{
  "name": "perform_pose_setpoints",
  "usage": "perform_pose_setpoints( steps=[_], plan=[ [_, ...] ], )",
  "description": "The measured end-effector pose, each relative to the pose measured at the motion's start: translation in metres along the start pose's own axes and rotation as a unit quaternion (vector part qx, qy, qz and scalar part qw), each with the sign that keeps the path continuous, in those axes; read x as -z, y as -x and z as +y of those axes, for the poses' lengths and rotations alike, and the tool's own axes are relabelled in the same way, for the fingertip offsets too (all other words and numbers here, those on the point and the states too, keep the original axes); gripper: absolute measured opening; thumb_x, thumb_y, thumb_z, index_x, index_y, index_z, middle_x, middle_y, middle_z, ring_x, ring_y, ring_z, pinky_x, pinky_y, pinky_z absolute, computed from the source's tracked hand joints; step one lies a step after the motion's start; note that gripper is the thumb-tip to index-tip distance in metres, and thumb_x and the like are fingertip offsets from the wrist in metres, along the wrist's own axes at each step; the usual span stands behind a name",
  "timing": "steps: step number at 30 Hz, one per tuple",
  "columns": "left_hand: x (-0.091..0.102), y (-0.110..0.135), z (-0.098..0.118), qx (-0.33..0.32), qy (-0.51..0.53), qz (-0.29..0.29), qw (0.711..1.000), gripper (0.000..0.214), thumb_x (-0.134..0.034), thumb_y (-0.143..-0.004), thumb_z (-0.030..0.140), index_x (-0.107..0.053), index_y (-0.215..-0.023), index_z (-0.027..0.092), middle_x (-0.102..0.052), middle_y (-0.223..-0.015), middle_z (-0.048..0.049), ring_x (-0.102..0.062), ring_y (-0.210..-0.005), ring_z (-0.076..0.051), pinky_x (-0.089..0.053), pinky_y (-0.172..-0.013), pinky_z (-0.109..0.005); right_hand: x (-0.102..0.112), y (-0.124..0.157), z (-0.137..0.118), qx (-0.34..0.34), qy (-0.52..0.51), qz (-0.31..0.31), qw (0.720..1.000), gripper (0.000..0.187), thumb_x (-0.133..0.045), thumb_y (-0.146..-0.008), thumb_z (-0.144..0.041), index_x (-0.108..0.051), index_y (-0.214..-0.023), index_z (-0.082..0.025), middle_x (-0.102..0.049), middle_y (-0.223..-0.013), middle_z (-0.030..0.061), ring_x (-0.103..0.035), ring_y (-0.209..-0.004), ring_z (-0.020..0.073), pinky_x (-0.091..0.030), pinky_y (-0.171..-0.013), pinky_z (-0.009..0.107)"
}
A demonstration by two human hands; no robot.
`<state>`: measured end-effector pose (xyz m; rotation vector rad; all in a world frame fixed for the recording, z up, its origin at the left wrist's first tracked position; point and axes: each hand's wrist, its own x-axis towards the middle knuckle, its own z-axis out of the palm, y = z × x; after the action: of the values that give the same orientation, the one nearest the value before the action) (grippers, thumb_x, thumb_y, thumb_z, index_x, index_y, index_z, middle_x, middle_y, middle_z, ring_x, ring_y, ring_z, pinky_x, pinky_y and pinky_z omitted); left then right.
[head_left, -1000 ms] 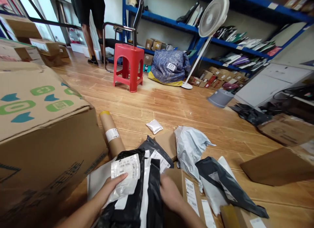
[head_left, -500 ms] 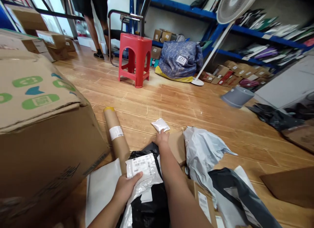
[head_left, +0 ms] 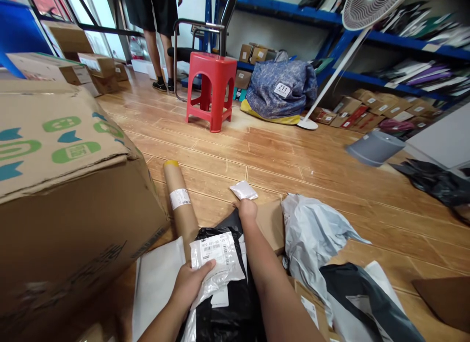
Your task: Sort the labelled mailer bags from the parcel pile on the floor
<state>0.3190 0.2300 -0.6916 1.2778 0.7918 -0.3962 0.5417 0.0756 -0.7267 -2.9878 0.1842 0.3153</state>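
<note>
My left hand [head_left: 193,281] is closed on a white plastic parcel bag [head_left: 216,251] with a printed barcode label, thumb on top. Beneath that bag lies a black plastic parcel [head_left: 235,307]. Stretched forward, my right hand [head_left: 247,208] is closed at the near edge of a small white packet [head_left: 244,190]; its fingertips are hidden behind the hand. A flat cardboard parcel [head_left: 270,222] lies just right of this hand. To the left are a cardboard tube [head_left: 179,185] with a yellow end and a flat white mailer [head_left: 157,283].
A big carton [head_left: 73,224] fills the left side. Grey plastic parcels [head_left: 312,234] and a dark parcel [head_left: 360,298] lie to the right. Farther off stand a red stool [head_left: 213,87], a blue sack [head_left: 281,89], a fan [head_left: 334,75], a grey bucket [head_left: 376,147] and a person [head_left: 157,43].
My right hand has curled its fingers in at the small white packet, which now sits at a slightly different angle. My left hand keeps its hold. The view has swung slightly left.
</note>
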Motion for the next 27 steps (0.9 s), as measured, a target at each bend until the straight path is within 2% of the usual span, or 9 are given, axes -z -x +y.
perform_pose_setpoints(
  steps=[6,10,14,18,19,21,23,25,27],
  plan=[
    [-0.002,0.006,0.004,-0.006,-0.004,0.031,1.0,0.02,-0.07,-0.076,0.02,-0.069,-0.092,0.008,-0.074,-0.091,-0.0078,-0.069,-0.089,-0.024,-0.054,-0.083,-0.029,-0.008,0.014,0.011,0.003,-0.143,0.059,0.988,0.011,-0.055,-0.087,-0.016,-0.064,-0.085,-0.01,-0.068,-0.094,0.0087,-0.062,-0.096,0.0194,-0.047,-0.09,0.041],
    [-0.004,0.007,0.006,-0.013,-0.005,0.03,0.999,0.017,-0.069,-0.077,0.017,-0.069,-0.091,0.008,-0.074,-0.091,-0.0069,-0.069,-0.09,-0.022,-0.053,-0.081,-0.026,-0.003,0.018,0.01,0.009,-0.319,0.092,0.943,0.006,-0.059,-0.074,-0.007,-0.061,-0.075,-0.013,-0.064,-0.076,0.004,-0.062,-0.084,0.0185,-0.046,-0.087,0.038],
    [-0.006,0.005,0.007,-0.018,-0.011,0.035,0.999,0.018,-0.07,-0.076,0.018,-0.069,-0.091,0.009,-0.074,-0.092,-0.007,-0.069,-0.09,-0.022,-0.053,-0.081,-0.026,0.017,0.047,0.011,-0.009,-0.532,0.094,0.841,0.03,-0.059,-0.069,-0.024,-0.056,-0.097,-0.014,-0.06,-0.068,-0.0015,-0.059,-0.065,0.014,-0.05,-0.07,0.028],
    [-0.005,0.003,0.007,-0.014,-0.025,0.038,0.999,0.02,-0.071,-0.075,0.019,-0.069,-0.091,0.007,-0.073,-0.093,-0.0102,-0.069,-0.089,-0.024,-0.053,-0.08,-0.029,0.04,0.117,0.026,-0.015,-0.683,0.016,0.73,0.049,-0.059,-0.06,-0.04,-0.058,-0.102,-0.014,-0.066,-0.072,0.0016,-0.061,-0.064,0.0132,-0.054,-0.067,0.028],
    [-0.005,0.003,0.007,-0.015,-0.027,0.036,0.999,0.021,-0.071,-0.075,0.02,-0.069,-0.092,0.007,-0.073,-0.093,-0.0108,-0.069,-0.089,-0.024,-0.053,-0.079,-0.029,0.045,0.135,0.031,-0.034,-0.726,-0.015,0.687,0.048,-0.064,-0.056,-0.038,-0.061,-0.097,-0.014,-0.067,-0.074,0.002,-0.06,-0.063,0.0118,-0.055,-0.066,0.026],
    [-0.004,0.004,0.009,-0.018,-0.032,0.031,0.999,0.023,-0.07,-0.076,0.02,-0.069,-0.094,0.007,-0.073,-0.096,-0.0113,-0.068,-0.09,-0.024,-0.053,-0.079,-0.028,0.051,0.166,0.04,-0.101,-0.812,-0.057,0.572,0.039,-0.074,-0.045,-0.025,-0.064,-0.082,-0.015,-0.067,-0.069,-0.0009,-0.057,-0.056,0.0075,-0.056,-0.064,0.02],
    [-0.003,0.005,0.011,-0.017,-0.038,0.025,0.999,0.024,-0.07,-0.076,0.021,-0.069,-0.094,0.007,-0.072,-0.097,-0.0119,-0.068,-0.091,-0.024,-0.052,-0.081,-0.029,0.055,0.187,0.048,-0.158,-0.862,-0.058,0.478,0.031,-0.076,-0.039,-0.013,-0.061,-0.066,-0.017,-0.061,-0.058,-0.0068,-0.049,-0.047,0.0028,-0.055,-0.06,0.014],
    [-0.001,0.006,0.014,-0.011,-0.042,0.019,0.999,0.025,-0.071,-0.075,0.023,-0.069,-0.094,0.006,-0.073,-0.096,-0.0125,-0.068,-0.09,-0.025,-0.053,-0.082,-0.03,0.06,0.198,0.055,-0.18,-0.872,-0.042,0.453,0.029,-0.076,-0.039,-0.011,-0.056,-0.059,-0.018,-0.055,-0.051,-0.0105,-0.043,-0.041,0.0,-0.053,-0.055,0.009],
    [0.002,0.01,0.016,-0.009,-0.04,0.006,0.999,0.025,-0.07,-0.076,0.023,-0.069,-0.096,0.007,-0.073,-0.096,-0.012,-0.069,-0.088,-0.024,-0.053,-0.082,-0.031,0.069,0.203,0.062,-0.187,-0.866,-0.055,0.46,0.029,-0.076,-0.041,-0.01,-0.056,-0.06,-0.018,-0.052,-0.049,-0.0116,-0.04,-0.039,-0.0016,-0.05,-0.049,0.006]
  ],
)
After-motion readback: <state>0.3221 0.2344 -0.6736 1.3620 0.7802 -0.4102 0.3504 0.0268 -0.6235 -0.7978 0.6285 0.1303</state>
